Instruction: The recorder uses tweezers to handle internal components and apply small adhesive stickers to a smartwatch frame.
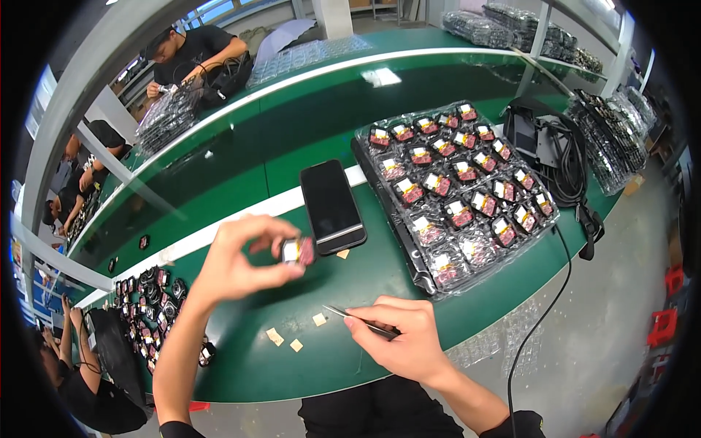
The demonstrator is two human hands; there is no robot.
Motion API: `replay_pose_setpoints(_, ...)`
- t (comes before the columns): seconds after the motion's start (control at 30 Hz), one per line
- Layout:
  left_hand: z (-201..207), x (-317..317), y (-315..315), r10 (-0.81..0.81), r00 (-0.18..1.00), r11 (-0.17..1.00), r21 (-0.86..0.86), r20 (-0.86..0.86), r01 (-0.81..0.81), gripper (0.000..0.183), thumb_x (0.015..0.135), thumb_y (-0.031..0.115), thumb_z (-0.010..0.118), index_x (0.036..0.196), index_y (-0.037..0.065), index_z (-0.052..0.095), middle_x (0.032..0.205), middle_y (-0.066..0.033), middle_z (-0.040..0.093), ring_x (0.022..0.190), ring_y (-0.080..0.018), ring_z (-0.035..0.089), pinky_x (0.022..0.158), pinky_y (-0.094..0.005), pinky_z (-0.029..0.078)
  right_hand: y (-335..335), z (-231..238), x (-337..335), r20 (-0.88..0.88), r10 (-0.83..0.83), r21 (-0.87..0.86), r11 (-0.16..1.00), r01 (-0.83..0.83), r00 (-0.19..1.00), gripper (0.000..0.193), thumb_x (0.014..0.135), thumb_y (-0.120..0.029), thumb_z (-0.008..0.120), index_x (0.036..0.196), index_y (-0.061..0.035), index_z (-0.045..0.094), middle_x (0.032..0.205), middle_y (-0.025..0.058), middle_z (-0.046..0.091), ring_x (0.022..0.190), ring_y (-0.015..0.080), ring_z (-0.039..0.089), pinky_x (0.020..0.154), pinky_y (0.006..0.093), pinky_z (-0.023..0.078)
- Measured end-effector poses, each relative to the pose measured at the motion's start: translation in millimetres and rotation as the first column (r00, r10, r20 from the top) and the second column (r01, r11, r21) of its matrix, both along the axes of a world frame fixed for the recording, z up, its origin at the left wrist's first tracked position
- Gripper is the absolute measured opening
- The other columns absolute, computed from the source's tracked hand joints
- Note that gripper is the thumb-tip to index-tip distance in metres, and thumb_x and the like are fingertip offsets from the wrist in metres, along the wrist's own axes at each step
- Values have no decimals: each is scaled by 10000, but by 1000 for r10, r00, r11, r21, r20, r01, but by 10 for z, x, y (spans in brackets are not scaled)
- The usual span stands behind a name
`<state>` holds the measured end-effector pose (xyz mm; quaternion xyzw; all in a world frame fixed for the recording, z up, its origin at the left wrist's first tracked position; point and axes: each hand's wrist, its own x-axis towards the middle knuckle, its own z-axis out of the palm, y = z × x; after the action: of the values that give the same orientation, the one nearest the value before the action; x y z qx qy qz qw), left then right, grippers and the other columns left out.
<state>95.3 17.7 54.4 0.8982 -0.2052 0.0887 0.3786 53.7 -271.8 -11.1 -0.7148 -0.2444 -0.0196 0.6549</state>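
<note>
Raised over the green bench (380,274), my left hand (237,257) pinches a small black electronic module (298,252) with red and white parts between thumb and fingers. My right hand (401,337) is closed round a pair of tweezers (358,319), whose tips point left. Below those tips, a small beige square piece (320,320) lies on the bench, with two more beige pieces (274,336) nearby. A black smartphone (332,204) rests beyond my hands, face up. To its right stands a clear plastic blister tray (409,157) with rows of similar modules.
Many loose modules (150,306) are heaped at the left. A black cable bundle (566,164) and stacked clear trays (610,139) stand at the right. A white-edged strip (255,200) runs behind the phone. Another person (193,58) works across the bench; others sit at the left.
</note>
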Motion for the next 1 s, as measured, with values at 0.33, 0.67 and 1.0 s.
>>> replay_pose_setpoints(0.33,220,1708,-661,-306,945,928,258,118,268,487,881,196,903,1344,97,788,1191,-93,744,993,-264,646,890,-413,551,40,32,-11,2,-18,-52,998,18,1000,128,909,4,852,1035,18,871,684,37,687,551,41,522,505,256,369)
replay_pose_setpoints(0.67,-102,945,209,16,968,988,144,249,-53,215,1049,104,715,1256,57,754,1288,-118,743,1242,-348,666,1095,-478,519,-41,-42,-18,-39,-52,-55,997,50,998,139,891,-7,872,1029,15,872,649,35,651,545,64,499,505,262,336)
replay_pose_setpoints(1.0,-741,-584,3177,908,362,207,525,211,-825,389,1033,416,718,1330,170,767,1282,-154,739,1249,-402,702,1056,-561,548,8,82,-60,-7,1,-92,996,-1,1000,145,870,9,862,1014,30,867,664,22,653,573,50,523,533,238,357)
